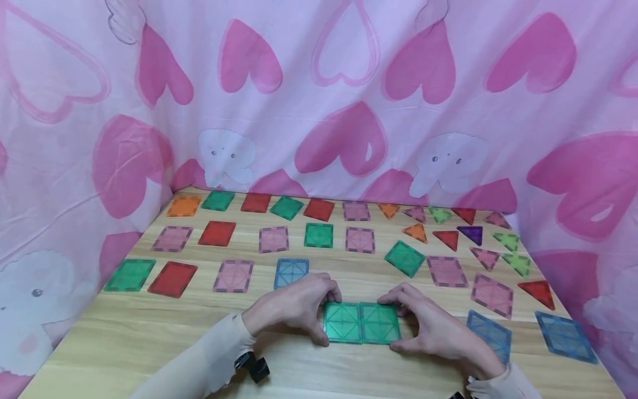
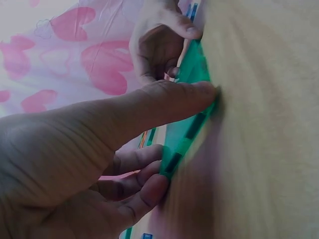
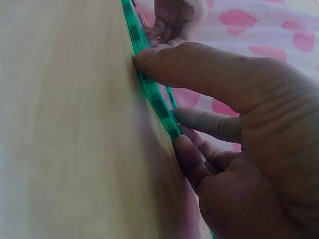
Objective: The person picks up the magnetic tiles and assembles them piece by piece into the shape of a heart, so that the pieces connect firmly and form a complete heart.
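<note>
Two see-through green square magnetic tiles lie edge to edge near the table's front, a left tile (image 1: 343, 322) and a right tile (image 1: 380, 323). My left hand (image 1: 301, 305) grips the left one by its outer side, thumb at the near corner and fingers at the far corner. Mirroring it, my right hand (image 1: 431, 324) holds the right tile between thumb and fingers. In the left wrist view the green tile (image 2: 187, 129) appears nearly edge-on, close over the wood. The right wrist view shows the green tile edge (image 3: 158, 102) between thumb and fingertips.
Rows of loose square tiles, such as a red one (image 1: 173, 279) and a pink one (image 1: 233, 276), spread across the wooden table (image 1: 164, 343). Triangles, including a purple one (image 1: 471, 235), lie back right. Blue tiles (image 1: 565, 336) sit near the right arm. A heart-patterned curtain (image 1: 319, 111) surrounds the table.
</note>
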Motion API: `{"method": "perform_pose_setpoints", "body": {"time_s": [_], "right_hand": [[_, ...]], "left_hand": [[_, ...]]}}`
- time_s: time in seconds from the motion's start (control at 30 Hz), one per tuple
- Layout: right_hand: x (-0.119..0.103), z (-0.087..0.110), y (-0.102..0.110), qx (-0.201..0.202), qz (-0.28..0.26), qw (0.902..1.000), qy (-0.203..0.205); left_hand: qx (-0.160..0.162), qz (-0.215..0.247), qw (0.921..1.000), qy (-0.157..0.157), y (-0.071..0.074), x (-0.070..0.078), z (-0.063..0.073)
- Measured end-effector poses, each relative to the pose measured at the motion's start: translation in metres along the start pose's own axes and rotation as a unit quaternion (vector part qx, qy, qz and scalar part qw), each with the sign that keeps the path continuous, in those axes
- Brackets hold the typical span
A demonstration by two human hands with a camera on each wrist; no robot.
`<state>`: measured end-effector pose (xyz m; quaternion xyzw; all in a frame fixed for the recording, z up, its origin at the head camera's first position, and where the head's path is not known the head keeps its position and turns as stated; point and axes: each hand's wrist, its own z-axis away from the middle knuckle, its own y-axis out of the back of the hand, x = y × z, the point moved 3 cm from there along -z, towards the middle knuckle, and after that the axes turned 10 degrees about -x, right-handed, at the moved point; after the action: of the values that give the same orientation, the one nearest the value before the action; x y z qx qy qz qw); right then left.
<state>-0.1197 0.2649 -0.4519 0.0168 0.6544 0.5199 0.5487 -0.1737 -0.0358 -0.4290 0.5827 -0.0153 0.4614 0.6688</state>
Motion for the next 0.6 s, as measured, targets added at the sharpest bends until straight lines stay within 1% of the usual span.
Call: {"method": "perform_pose_setpoints", "body": {"time_s": [0.07, 0.13, 0.2, 0.27, 0.33, 0.37, 0.47, 0.5, 0.57, 0.6], "right_hand": [[0.001, 0.003, 0.005, 0.005, -0.014, 0.9999, -0.004], [0.003, 0.008, 0.015, 0.03, -0.016, 0.9994, -0.008], [0.006, 0.016, 0.027, 0.077, -0.017, 0.9968, -0.012], [0.011, 0.028, 0.039, 0.132, -0.006, 0.9911, -0.016], [0.016, 0.043, 0.05, 0.175, 0.009, 0.9836, -0.044], [0.02, 0.051, 0.053, 0.188, 0.012, 0.9804, -0.059], [0.032, 0.077, 0.06, 0.203, 0.012, 0.9722, -0.116], [0.037, 0.085, 0.061, 0.201, 0.009, 0.97, -0.137], [0.047, 0.101, 0.06, 0.192, -0.007, 0.9683, -0.159], [0.052, 0.108, 0.058, 0.183, -0.013, 0.9668, -0.178]], "left_hand": [[0.005, 0.008, 0.9999, 0.004, -0.002, -0.001, 0.001], [0.012, 0.021, 0.9997, 0.009, -0.005, -0.003, 0.004], [0.022, 0.032, 0.9992, 0.011, -0.007, -0.005, 0.007], [0.029, 0.041, 0.9986, 0.011, -0.01, -0.006, 0.009], [0.035, 0.043, 0.9984, 0.009, -0.012, -0.007, 0.011], [0.037, 0.044, 0.9983, 0.008, -0.012, -0.007, 0.011], [0.037, 0.045, 0.9983, 0.004, -0.013, -0.008, 0.013], [0.036, 0.047, 0.9982, 0.003, -0.013, -0.008, 0.014], [0.033, 0.051, 0.9981, 0.005, -0.014, -0.009, 0.015], [0.033, 0.051, 0.9981, 0.006, -0.014, -0.01, 0.016]]}}
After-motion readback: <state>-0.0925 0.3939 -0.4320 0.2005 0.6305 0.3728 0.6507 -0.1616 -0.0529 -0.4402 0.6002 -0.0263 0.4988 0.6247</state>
